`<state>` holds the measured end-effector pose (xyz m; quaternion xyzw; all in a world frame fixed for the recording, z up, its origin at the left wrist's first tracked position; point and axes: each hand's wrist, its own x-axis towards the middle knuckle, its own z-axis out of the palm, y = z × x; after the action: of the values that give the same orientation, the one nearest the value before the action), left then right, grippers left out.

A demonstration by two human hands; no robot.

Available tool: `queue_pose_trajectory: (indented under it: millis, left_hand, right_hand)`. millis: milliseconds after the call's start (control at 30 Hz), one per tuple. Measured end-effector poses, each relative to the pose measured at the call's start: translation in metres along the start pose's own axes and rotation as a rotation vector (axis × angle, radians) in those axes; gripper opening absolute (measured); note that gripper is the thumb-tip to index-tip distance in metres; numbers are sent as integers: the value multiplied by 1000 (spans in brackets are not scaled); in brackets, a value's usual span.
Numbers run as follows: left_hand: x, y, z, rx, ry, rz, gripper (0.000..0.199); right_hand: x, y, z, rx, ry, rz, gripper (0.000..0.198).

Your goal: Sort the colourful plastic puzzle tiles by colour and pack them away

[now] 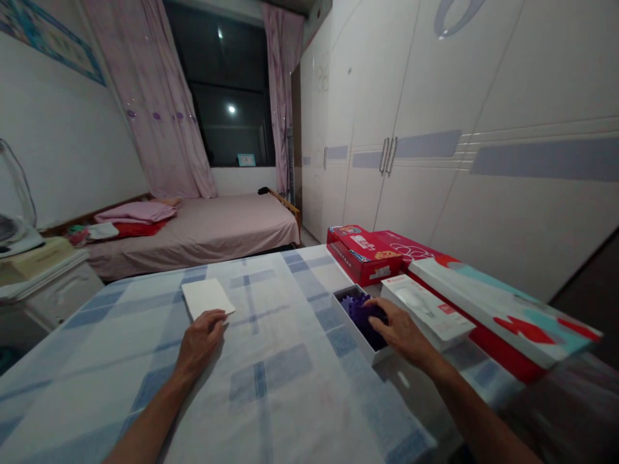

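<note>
- Head view, left hand (200, 338): rests palm-down on the table (271, 386), fingers loosely spread, tips touching the near edge of a white card (207, 298) that lies flat at about 12 o'clock from the hand. It grips nothing.
- Head view, right hand (399, 332): reaches into an open white box (360, 335) at about 3 o'clock of the table, fingers curled over the purple pieces (360, 309) inside. Whether any piece is actually pinched, I cannot tell; the fingertips are hidden among them.
- Surroundings: a flat white carton (428, 309) lies just beside the box at its 3 o'clock; red boxes (365, 251) are stacked beyond it at 1 o'clock, under a long printed lid (503, 306). A bed (217, 229) stands well apart at 12 o'clock, before wardrobe doors (435, 161).
- Judgement on handling: the box sits near the table edge, so drawing a piece out calls for a straight upward lift without dragging the wall sideways. Picking a single piece between thumb and forefinger should avoid snagging its neighbours. The left hand's light pressure should keep the card from sliding on the cloth.
</note>
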<state>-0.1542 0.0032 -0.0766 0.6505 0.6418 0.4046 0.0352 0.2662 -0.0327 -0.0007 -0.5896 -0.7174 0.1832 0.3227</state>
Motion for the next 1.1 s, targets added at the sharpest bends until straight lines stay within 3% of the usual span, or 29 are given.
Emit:
queue_pose_trajectory:
  millis: [200, 367, 533, 600, 733, 900, 1033, 1100]
  left_hand:
    - [-1, 8, -10, 47, 89, -116, 29]
    - [5, 20, -17, 55, 83, -106, 29]
    - [13, 34, -20, 54, 52, -95, 33]
    - [14, 40, -20, 33, 43, -78, 33]
    - [12, 57, -15, -43, 25, -63, 33]
    - [3, 99, -4, -237, -9, 6, 27]
    - [-17, 152, 4, -426, -54, 74, 20]
    - [-30, 181, 10, -518, -97, 115, 17]
  right_hand:
    - [-4, 16, 2, 83, 49, -77, 33]
    - [8, 18, -4, 120, 113, -52, 36]
    - [27, 11, 0, 157, 46, -27, 39]
    - [31, 13, 3, 127, 26, -32, 41]
    - [32, 25, 8, -24, 143, -145, 38]
    - [27, 28, 12, -100, 25, -158, 33]
    - [17, 10, 6, 53, 192, -138, 33]
    - [6, -1, 4, 232, 173, -48, 35]
